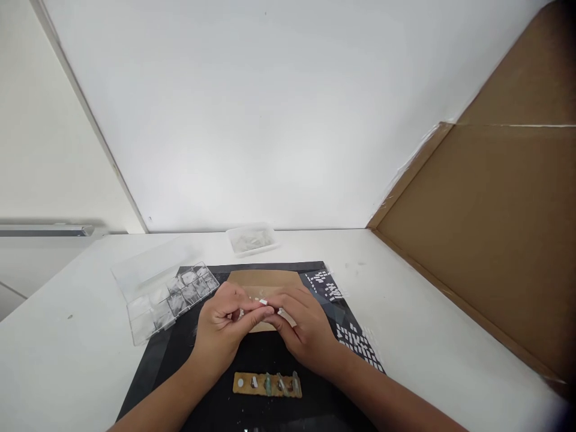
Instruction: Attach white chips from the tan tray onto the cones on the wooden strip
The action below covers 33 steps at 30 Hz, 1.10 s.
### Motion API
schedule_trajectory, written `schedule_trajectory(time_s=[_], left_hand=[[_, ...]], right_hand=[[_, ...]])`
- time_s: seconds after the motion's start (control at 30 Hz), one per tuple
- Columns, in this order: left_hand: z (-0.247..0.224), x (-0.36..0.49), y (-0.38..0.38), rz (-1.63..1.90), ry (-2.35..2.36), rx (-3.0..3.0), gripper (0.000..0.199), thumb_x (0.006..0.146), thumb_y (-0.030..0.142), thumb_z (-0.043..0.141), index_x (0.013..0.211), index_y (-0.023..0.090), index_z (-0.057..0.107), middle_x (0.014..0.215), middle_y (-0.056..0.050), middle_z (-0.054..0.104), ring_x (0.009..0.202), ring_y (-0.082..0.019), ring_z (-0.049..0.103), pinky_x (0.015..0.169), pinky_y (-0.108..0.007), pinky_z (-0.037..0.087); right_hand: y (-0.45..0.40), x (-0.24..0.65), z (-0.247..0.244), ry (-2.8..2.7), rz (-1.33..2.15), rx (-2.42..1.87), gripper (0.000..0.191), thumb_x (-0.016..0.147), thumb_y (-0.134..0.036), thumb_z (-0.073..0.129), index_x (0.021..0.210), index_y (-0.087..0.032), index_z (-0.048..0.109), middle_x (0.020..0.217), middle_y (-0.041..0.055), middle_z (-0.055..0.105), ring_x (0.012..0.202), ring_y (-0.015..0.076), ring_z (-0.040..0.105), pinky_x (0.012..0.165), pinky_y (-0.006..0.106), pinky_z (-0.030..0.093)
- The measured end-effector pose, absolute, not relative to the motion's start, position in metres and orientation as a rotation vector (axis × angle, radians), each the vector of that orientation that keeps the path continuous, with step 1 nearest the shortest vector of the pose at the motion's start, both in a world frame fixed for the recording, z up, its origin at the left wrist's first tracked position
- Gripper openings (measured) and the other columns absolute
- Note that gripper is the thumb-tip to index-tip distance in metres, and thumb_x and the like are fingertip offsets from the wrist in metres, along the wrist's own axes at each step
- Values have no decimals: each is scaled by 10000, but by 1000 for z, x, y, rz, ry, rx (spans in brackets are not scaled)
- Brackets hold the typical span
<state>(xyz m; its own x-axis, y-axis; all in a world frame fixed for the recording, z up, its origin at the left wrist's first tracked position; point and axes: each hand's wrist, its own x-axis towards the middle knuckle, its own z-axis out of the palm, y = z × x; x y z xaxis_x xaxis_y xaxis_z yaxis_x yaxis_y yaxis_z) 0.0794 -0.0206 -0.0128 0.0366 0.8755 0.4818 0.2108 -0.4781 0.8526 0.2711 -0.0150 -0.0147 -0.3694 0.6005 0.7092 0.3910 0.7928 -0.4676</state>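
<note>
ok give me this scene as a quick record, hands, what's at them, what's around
left hand: fingertips drawn together
right hand: fingertips meeting the left's
at fingertips: small white piece; which hand grips it is unclear
beneath hands: brown paper sheet on black mat
nearest the person: tan rectangular strip bearing small pieces
left side: clear plastic compartment box, lid open, filled compartments
right side: rows of small white pieces
back: shallow whitish tray, contents unclear
</note>
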Motion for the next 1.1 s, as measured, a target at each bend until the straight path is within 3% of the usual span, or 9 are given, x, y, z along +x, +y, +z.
schedule_trajectory(time_s=[0.17, 0.4, 0.5, 0.7, 0.87, 1.1], left_hand=[[-10, 77, -19, 1538, 1048, 1865, 182, 839, 379, 854, 716, 260, 793, 636, 15, 621, 685, -151, 536, 690, -302, 434], [-11, 74, -16, 1514, 1001, 1995, 73, 867, 311, 832, 856, 255, 787, 693, 10, 626, 713, -152, 534, 654, -281, 434], [-14, 70, -15, 1509, 987, 2020, 127, 862, 270, 833, 971, 254, 770, 686, 13, 585, 732, -162, 535, 642, -279, 431], [-10, 65, -16, 1465, 886, 2116, 194, 905, 187, 766, 1086, 252, 738, 784, -5, 636, 845, -192, 626, 829, -381, 466], [-5, 67, -18, 1437, 860, 2156, 192, 916, 135, 733, 1060, 261, 748, 880, -23, 696, 912, -208, 655, 875, -408, 474], [-5, 67, -14, 1403, 804, 2179, 193, 909, 111, 730, 1026, 258, 770, 758, 5, 704, 792, -176, 641, 954, -442, 481]], right_hand=[[-13, 275, -11, -2070, 266, -696, 58, 1044, -225, 590, 1036, -219, 646, 937, 25, 712, 860, 181, 653, 807, 352, 434], [-17, 279, -6, -2110, 269, -691, 94, 997, -160, 534, 1042, -201, 605, 908, 32, 677, 833, 190, 612, 792, 375, 383], [-17, 280, -5, -2101, 227, -718, 87, 988, -157, 509, 1001, -199, 584, 874, 23, 648, 801, 180, 583, 767, 371, 354], [-17, 283, -4, -2174, 140, -744, 64, 998, -173, 506, 995, -193, 567, 898, 30, 655, 809, 179, 575, 766, 371, 323], [-17, 285, -6, -2212, 106, -743, 59, 997, -189, 514, 1008, -189, 572, 917, 45, 656, 818, 189, 574, 762, 370, 318], [-17, 286, -7, -2214, 85, -770, 67, 1006, -198, 508, 1007, -191, 575, 908, 46, 659, 820, 191, 571, 770, 371, 320]])
